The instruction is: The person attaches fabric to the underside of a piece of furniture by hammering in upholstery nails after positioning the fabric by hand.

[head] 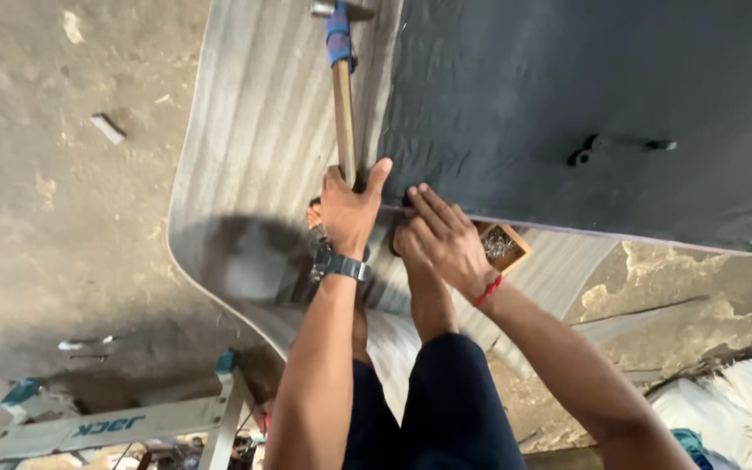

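Two hands work at one edge. Your left hand (347,209) is clenched around the wooden handle of a hammer (342,96), whose shaft runs straight up from your fist to a blue-taped neck and a metal head near the frame's top. Your right hand (447,239) lies just beside it, fingers flat and pressing down on the lower edge of a black sheet (585,87); it grips nothing that you can see. That sheet spreads above and to the right of your right hand, over a curved grey ribbed panel (254,130) that extends up and left of your left hand. Just right of your right wrist sits a small wooden box of nails (502,245). A black tool (620,146) rests on the sheet, well above your right hand. Below your left forearm stands a pale metal frame (124,425).
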